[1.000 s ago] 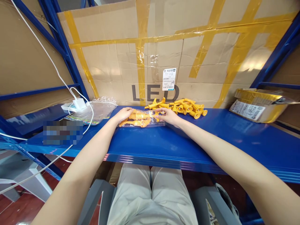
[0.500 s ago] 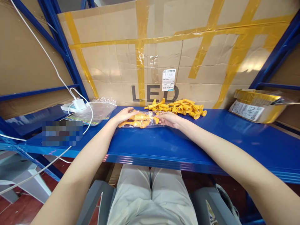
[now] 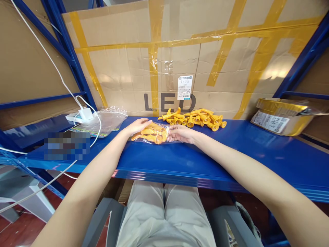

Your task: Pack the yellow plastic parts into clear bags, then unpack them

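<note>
Looking like a warehouse packing stn: blue steel racking [image 3: 180,161] running under the fingers [image 3: 172,133], taped cardboard [image 3: 120,68] w/ barcode label [image 3: 185,87] standing just beyond them, loose yellow plastic parts [image 3: 205,119] lying heaped near their right.

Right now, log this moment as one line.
left hand: flat on clear bag of yellow parts | right hand: at bag's right end, grip unclear | loose yellow pile: behind, on blue shelf

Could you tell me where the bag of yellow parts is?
Head view, centre: the bag lies on the blue shelf between the left hand and right hand, in front of the loose yellow pile.
</note>
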The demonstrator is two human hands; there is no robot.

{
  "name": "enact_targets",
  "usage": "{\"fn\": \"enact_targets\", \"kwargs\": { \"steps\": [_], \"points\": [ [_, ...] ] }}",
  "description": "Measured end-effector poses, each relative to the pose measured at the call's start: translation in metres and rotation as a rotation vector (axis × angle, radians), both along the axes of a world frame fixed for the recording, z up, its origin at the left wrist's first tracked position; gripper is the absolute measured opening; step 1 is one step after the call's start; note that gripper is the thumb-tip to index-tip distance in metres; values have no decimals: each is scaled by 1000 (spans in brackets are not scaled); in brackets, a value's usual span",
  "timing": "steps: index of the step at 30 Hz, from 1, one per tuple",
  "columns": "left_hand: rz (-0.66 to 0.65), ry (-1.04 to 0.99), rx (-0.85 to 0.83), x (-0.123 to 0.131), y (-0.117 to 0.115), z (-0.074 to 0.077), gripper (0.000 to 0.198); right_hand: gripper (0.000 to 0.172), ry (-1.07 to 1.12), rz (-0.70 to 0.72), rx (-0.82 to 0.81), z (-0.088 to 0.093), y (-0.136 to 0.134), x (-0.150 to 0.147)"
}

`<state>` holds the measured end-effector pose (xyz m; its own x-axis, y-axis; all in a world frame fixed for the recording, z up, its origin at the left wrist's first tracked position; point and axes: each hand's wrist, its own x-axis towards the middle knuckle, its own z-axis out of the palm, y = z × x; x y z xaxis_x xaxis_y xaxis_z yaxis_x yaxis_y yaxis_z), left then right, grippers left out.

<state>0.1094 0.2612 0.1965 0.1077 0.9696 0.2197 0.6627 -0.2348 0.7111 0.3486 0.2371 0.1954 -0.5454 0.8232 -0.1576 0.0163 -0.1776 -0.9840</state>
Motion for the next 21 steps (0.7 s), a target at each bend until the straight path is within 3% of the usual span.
{"fn": "enact_targets", "kwargs": {
  "steps": [7,11,16,21],
  "points": [
    [-16,154,23,-3,5,-2,63,16,-154,38,170,-1,-1,3],
    [15,209,27,-2,6,-1,60,15,-186,-89,180,0,-4,-1],
    [130,321,28,-6,9,1,53,3,-100,-164,202,-1,-1,-1],
    [328,371,-17,-13,7,4,56,22,-157,-193,481,0,0,3]
  ]
}}
